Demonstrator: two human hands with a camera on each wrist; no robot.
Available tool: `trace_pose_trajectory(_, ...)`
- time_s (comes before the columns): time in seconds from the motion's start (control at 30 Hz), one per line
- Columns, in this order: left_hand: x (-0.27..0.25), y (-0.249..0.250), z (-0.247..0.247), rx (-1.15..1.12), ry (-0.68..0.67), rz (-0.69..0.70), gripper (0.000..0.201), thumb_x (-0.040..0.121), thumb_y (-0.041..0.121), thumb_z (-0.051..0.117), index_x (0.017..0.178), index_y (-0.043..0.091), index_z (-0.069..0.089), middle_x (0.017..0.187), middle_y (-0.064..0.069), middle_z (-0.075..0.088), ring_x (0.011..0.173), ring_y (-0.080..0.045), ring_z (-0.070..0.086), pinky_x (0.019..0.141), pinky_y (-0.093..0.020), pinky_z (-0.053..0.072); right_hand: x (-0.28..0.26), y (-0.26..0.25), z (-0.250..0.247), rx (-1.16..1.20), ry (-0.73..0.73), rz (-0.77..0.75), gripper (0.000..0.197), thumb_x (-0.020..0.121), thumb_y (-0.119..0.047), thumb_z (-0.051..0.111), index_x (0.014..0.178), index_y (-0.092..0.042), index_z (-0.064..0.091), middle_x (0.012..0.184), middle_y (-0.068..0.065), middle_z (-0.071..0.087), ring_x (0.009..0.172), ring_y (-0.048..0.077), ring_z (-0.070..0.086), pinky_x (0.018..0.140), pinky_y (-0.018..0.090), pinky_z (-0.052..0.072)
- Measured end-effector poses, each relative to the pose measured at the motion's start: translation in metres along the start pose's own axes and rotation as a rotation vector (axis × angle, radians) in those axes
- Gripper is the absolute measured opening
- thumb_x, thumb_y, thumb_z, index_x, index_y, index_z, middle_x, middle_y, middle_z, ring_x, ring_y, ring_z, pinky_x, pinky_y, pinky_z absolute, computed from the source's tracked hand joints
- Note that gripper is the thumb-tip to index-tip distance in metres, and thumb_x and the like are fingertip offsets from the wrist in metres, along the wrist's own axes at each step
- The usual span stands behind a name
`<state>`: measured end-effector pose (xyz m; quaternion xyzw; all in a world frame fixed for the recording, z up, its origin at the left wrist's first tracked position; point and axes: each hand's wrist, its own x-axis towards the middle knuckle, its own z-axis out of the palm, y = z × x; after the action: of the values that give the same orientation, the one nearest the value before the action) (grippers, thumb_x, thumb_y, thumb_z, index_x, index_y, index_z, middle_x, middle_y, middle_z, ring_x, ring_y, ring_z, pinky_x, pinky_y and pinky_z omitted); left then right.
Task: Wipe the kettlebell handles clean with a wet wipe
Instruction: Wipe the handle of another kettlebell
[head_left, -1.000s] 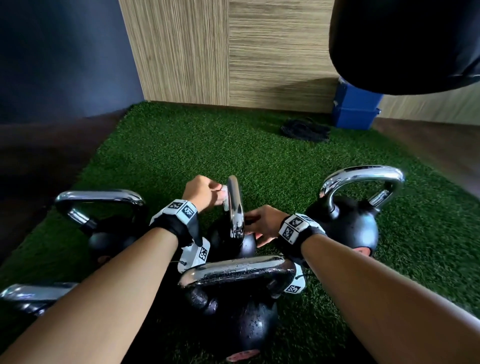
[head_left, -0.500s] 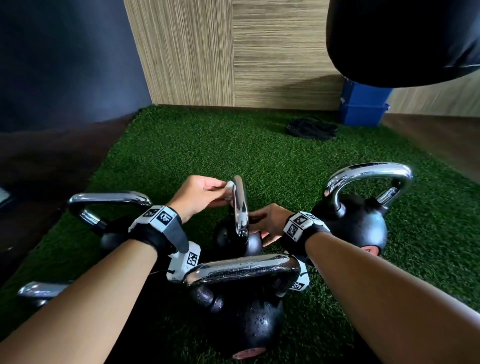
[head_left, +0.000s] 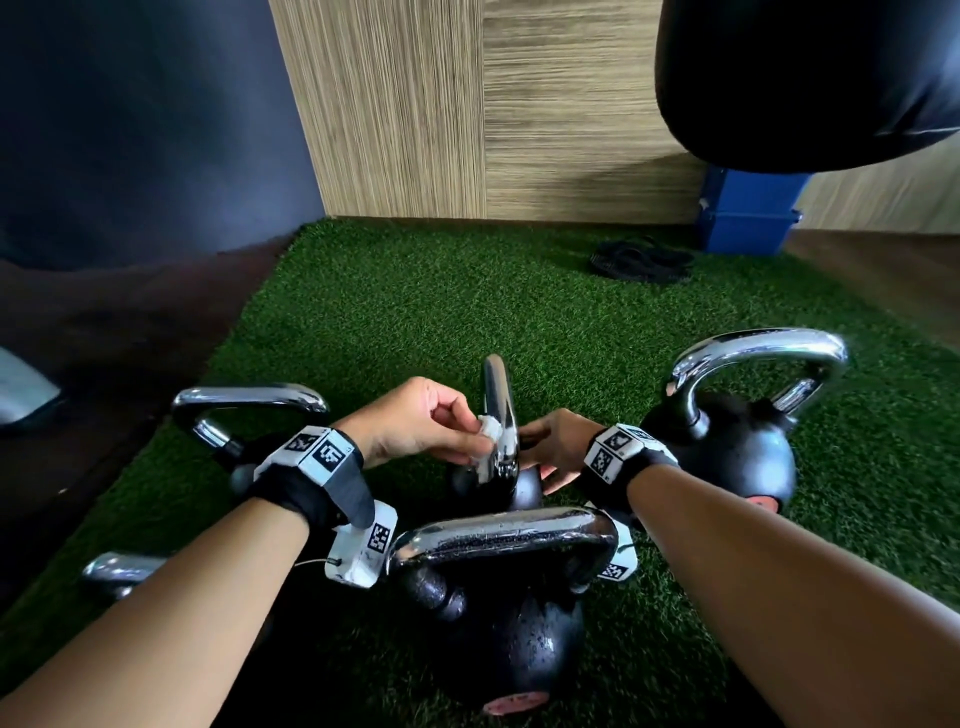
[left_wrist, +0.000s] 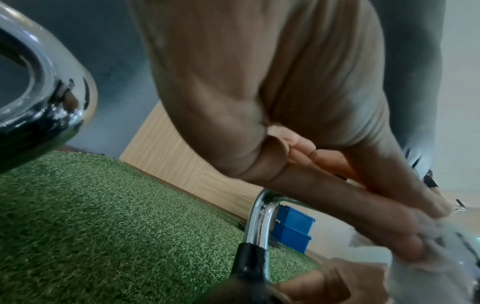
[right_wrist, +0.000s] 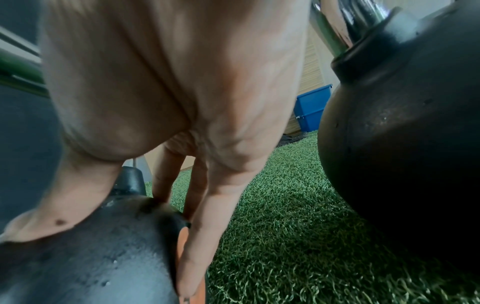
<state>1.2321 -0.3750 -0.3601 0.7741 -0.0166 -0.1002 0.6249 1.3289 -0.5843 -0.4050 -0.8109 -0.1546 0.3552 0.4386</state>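
Note:
Several black kettlebells with chrome handles stand on green turf. My left hand pinches a crumpled white wet wipe against the near side of the upright handle of the small middle kettlebell. In the left wrist view the fingers bunch the wipe by that handle. My right hand rests on the same kettlebell's ball, with straight fingers down its side and the thumb on top.
Another kettlebell stands nearest me, one at the right, and two handles at the left. A black punching bag hangs at upper right above a blue box. A black strap lies on the far turf.
My left hand has slid the wipe from the top of the middle handle down its near side. The right hand has stayed on the ball.

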Motion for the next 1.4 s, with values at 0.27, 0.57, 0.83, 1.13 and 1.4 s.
trace_pose_trajectory(0.27,-0.016,-0.012,0.005,0.153,0.009,0.059,0.026,0.060,0.023,0.099,0.072,0.019,0.076,0.085,-0.017,0.079,0.078,-0.023,0.074,0.075,-0.030,0.061,0.003,0.001,-0.002,-0.033,-0.021,-0.005,0.039,0.079,-0.020,0.082,0.117,-0.016,0.073,0.109,0.010,0.076,0.102,0.042,0.071,0.088,0.058,0.058)
trace_pose_trajectory(0.57,-0.023,-0.031,0.021,0.218,0.110,-0.016,0.017,0.071,0.003,0.091,0.079,0.008,0.076,0.081,-0.008,0.080,0.074,-0.015,0.076,0.067,-0.021,0.059,-0.005,-0.013,-0.005,-0.389,0.035,-0.062,0.052,0.064,-0.048,0.083,0.110,-0.025,0.077,0.084,-0.005,0.075,0.067,0.011,0.061,0.064,0.030,0.054)
trace_pose_trajectory(0.83,-0.015,0.018,-0.024,-0.241,0.364,0.050,0.041,0.066,0.017,0.085,0.103,0.004,0.072,0.099,-0.009,0.080,0.089,-0.020,0.079,0.071,-0.025,0.063,-0.026,-0.094,-0.038,-0.571,0.547,-0.456,0.017,0.091,-0.011,0.068,0.104,-0.019,0.075,0.107,0.001,0.076,0.088,0.008,0.072,0.083,0.022,0.060)
trace_pose_trajectory(1.13,-0.006,0.052,-0.025,-0.431,0.402,0.106,0.039,0.071,0.027,0.077,0.101,0.003,0.072,0.087,-0.009,0.080,0.069,-0.012,0.075,0.065,-0.021,0.062,-0.050,-0.145,-0.028,-0.271,0.189,-0.667,0.036,0.075,-0.022,0.086,0.109,-0.019,0.077,0.095,-0.014,0.078,0.076,0.005,0.075,0.061,0.014,0.057)
trace_pose_trajectory(1.4,-0.006,0.048,-0.025,-0.329,0.361,0.020,0.042,0.076,0.043,0.078,0.106,0.014,0.076,0.102,-0.005,0.080,0.085,-0.020,0.078,0.067,-0.028,0.061,-0.042,-0.138,-0.021,-0.201,0.268,-0.679,0.025,0.075,-0.016,0.087,0.098,-0.008,0.080,0.082,-0.003,0.079,0.066,0.012,0.076,0.057,0.019,0.059)
